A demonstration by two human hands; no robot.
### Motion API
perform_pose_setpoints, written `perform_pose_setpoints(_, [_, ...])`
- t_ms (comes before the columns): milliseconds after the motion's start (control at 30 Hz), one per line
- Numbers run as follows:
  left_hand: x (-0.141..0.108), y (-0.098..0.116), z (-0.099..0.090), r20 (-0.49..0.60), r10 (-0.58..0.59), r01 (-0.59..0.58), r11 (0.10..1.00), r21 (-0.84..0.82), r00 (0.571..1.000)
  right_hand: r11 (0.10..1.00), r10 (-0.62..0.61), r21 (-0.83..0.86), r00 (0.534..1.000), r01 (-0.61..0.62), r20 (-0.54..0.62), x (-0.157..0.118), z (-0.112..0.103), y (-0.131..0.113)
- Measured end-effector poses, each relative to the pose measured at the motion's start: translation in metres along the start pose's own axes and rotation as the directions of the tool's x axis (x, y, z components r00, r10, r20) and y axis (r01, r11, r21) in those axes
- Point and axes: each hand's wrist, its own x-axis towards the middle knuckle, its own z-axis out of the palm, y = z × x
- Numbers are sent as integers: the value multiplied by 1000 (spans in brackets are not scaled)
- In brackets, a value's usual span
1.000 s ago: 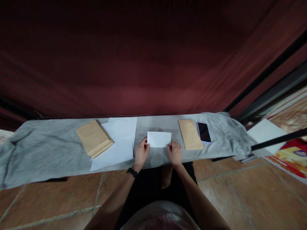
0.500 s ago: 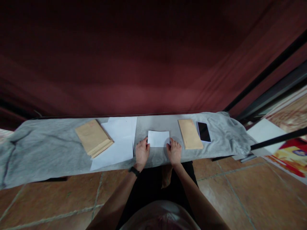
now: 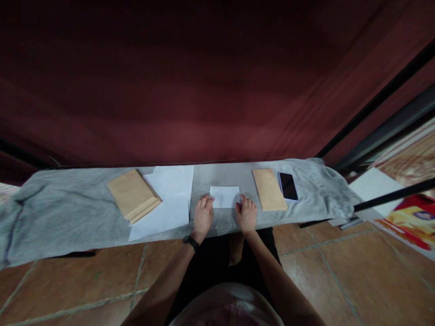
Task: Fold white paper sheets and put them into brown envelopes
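A small white sheet of paper (image 3: 224,197), apparently folded, lies flat on the grey cloth in front of me. At its left edge is my left hand (image 3: 203,214), fingers curled and index fingertip reaching over the paper's edge. My right hand (image 3: 247,214) grips the opposite edge between thumb and fingers. Both palms rest low on the cloth, and the undersides of the fingers are hidden. Right of my right hand lies a brown paper envelope (image 3: 269,189), possibly more than one stacked.
Larger white sheets (image 3: 170,203) lie to the left, partly under a fanned stack of brown envelopes (image 3: 132,194). A smartphone (image 3: 288,186) is at the right. The narrow table bears a grey cloth (image 3: 68,208) and meets a dark red panel (image 3: 210,113). A black bar (image 3: 394,200) crosses at right.
My left hand has shifted slightly, its fingers now reaching a little onto the paper's left edge. The right hand and the paper stay nearly in place.
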Motion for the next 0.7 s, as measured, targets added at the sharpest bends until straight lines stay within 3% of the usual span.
perform_pose_setpoints(167, [-8,11,5,140,200,-195,980,-49,970,997,-42,68,998,45,-41,-1,-4,-3])
perform_pose_setpoints(267, [-11,18,6,210,282,-276,959,-60,936,969,-166,182,986,167,-21,-6,-4,-12])
perform_pose_setpoints(400, [-12,22,5,268,292,-296,955,-26,918,926,-335,213,938,311,88,-19,-1,-30])
perform_pose_setpoints(533, [-14,23,4,294,277,-288,957,-3,915,951,-301,121,944,285,137,-27,0,-38])
perform_pose_setpoints(700, [-21,27,5,300,209,-233,971,47,931,949,-314,49,941,311,122,-31,-5,-31])
